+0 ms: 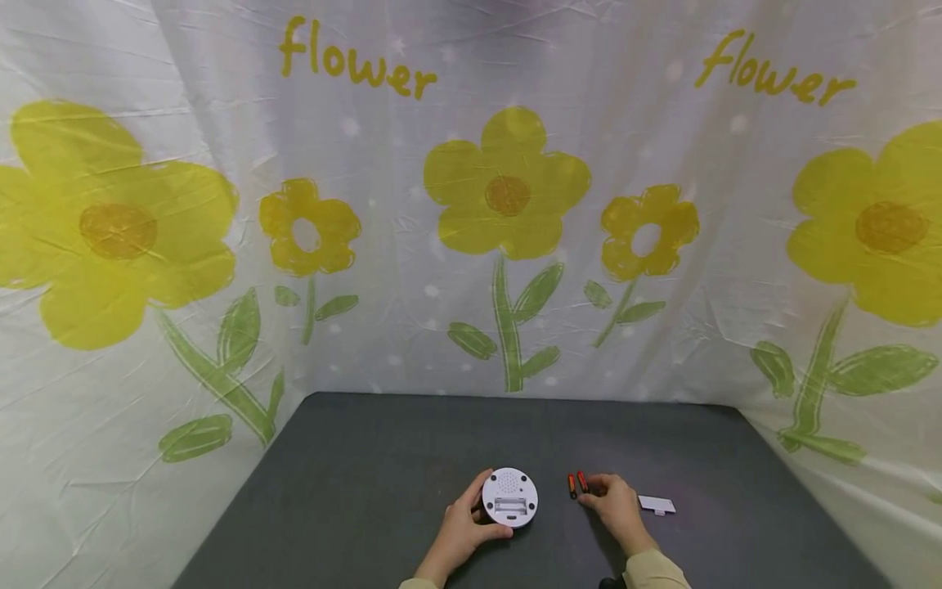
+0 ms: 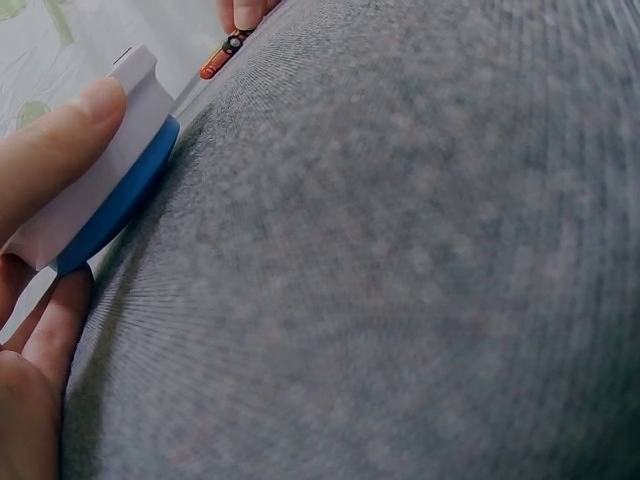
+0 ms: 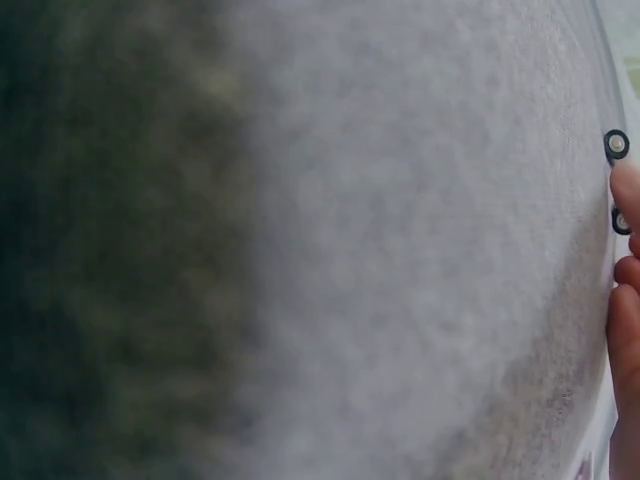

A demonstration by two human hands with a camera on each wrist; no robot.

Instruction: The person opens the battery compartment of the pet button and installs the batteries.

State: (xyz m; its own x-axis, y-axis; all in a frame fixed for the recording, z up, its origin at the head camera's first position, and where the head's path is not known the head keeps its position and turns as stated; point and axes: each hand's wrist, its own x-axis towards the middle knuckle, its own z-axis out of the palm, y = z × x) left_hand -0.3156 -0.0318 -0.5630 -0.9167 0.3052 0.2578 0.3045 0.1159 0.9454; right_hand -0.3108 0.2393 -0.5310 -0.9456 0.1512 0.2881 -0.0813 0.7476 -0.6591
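My left hand (image 1: 462, 521) grips a round white device (image 1: 521, 483) by its left side, thumb at the near edge. Its underside faces up, with a speaker grille, small dark feet and an uncovered battery slot (image 1: 510, 505). In the left wrist view the device shows a blue lower part (image 2: 125, 205) close over the table. Two red-and-black batteries lie side by side to its right. My right hand (image 1: 616, 507) has thumb and index fingertips around the near end of the right battery (image 1: 582, 481); the left battery (image 1: 571, 486) lies just beside it.
A white battery cover (image 1: 657, 504) with a small tab lies right of my right hand. The dark grey table (image 1: 412, 442) runs back to a white curtain (image 1: 397, 327) printed with yellow flowers, which also hangs along both sides.
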